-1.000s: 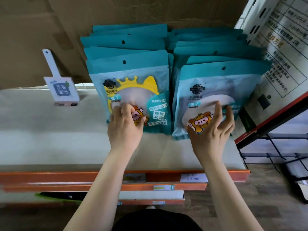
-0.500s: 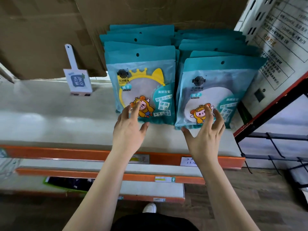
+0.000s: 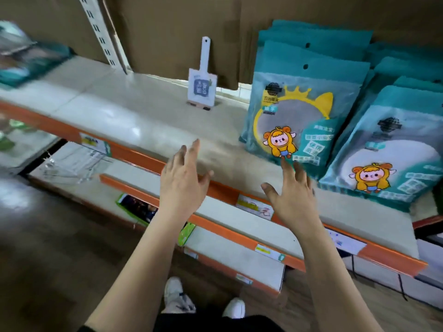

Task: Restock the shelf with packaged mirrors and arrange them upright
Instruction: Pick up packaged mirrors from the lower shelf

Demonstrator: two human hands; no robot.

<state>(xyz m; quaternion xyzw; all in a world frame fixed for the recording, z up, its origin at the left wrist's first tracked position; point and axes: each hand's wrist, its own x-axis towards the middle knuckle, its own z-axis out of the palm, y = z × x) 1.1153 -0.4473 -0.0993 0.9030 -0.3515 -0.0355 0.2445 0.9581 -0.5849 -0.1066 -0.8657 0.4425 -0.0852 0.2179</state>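
Note:
Two rows of teal packaged mirrors lean upright on the beige shelf at the right. The front pack of the left row shows a yellow crown frame and a cartoon figure. The front pack of the right row shows a white mirror. My left hand hovers open over the shelf's orange front edge, well left of the packs. My right hand is open just below the left row's front pack, fingertips close to its bottom edge, holding nothing.
A small white hand mirror sign stands on the shelf left of the packs. Cardboard backs the shelf. Blurred teal items lie at far left. Lower orange-edged shelves with price labels jut out below. My white shoes stand on the wooden floor.
Both hands have let go of the front packs and pulled back toward the shelf edge. The view has swung left, so the packs now sit at the right.

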